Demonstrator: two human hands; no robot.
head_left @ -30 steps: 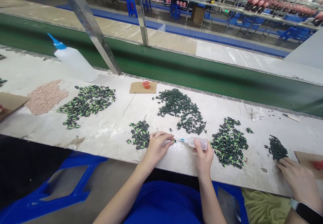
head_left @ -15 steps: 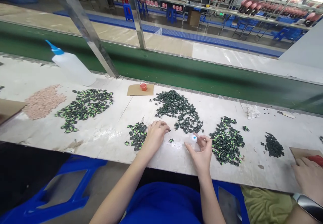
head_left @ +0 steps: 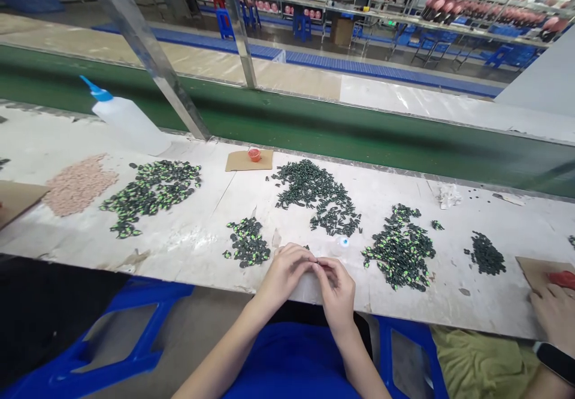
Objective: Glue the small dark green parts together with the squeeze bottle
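Observation:
My left hand (head_left: 286, 268) and my right hand (head_left: 336, 288) meet fingertip to fingertip close to the table's front edge. Both are closed in a pinch on a small dark piece (head_left: 317, 261), mostly covered by the fingers. Just beyond my right hand is a small white bottle (head_left: 343, 242) with a blue tip. Left of my hands lies a small pile of dark green pieces with bright green marks (head_left: 247, 242). A larger pile of such marked pieces (head_left: 399, 249) is to the right. Plain dark, slim pieces (head_left: 309, 186) are heaped behind my hands.
A large squeeze bottle (head_left: 130, 124) leans at the back left, near a metal post (head_left: 157, 69). Pink pieces (head_left: 81, 184) and more marked pieces (head_left: 153, 192) lie left. A red cup (head_left: 254, 155) sits on cardboard. Another person's hand (head_left: 554, 312) is at far right.
My right hand has let go of the small white bottle, which now stands on the table. Both hands have come together nearer to me, the left moving right and the right moving left.

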